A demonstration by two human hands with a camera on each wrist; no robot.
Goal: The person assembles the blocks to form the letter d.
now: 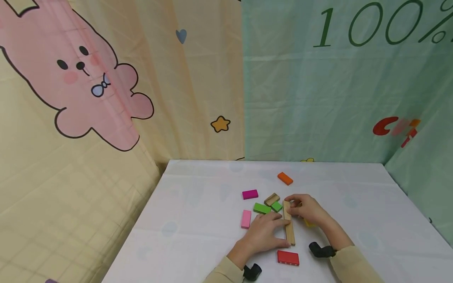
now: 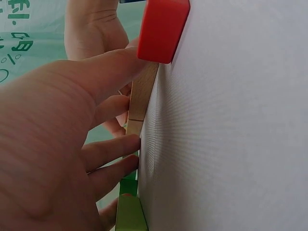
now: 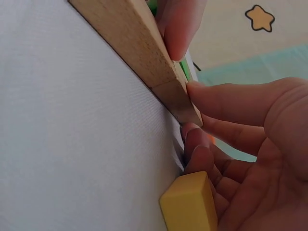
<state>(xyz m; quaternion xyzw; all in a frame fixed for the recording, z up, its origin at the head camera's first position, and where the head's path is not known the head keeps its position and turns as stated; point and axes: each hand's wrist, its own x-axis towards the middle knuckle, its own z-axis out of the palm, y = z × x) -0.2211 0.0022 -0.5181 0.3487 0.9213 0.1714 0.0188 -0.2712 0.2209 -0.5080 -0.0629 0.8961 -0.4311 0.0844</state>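
Two plain wooden blocks (image 1: 289,232) lie end to end as one narrow strip on the white table, a seam showing between them in both wrist views. My left hand (image 1: 263,232) holds the nearer block, thumb by its near end and index finger farther along. At the far end, my right hand (image 1: 310,210) pinches the other wooden block (image 3: 175,98) between thumb and fingers. Green blocks (image 1: 262,208) lie beyond the left fingers. Partly hidden under the right hand is a yellow block (image 3: 190,202). A red block (image 1: 288,258) sits just before the strip.
A pink block (image 1: 245,219) and a magenta block (image 1: 250,194) lie to the left. Another wooden block (image 1: 272,199) rests beside the green ones, and an orange block (image 1: 285,178) lies farther back. Printed curtains (image 1: 198,86) hang behind the white table (image 1: 170,251).
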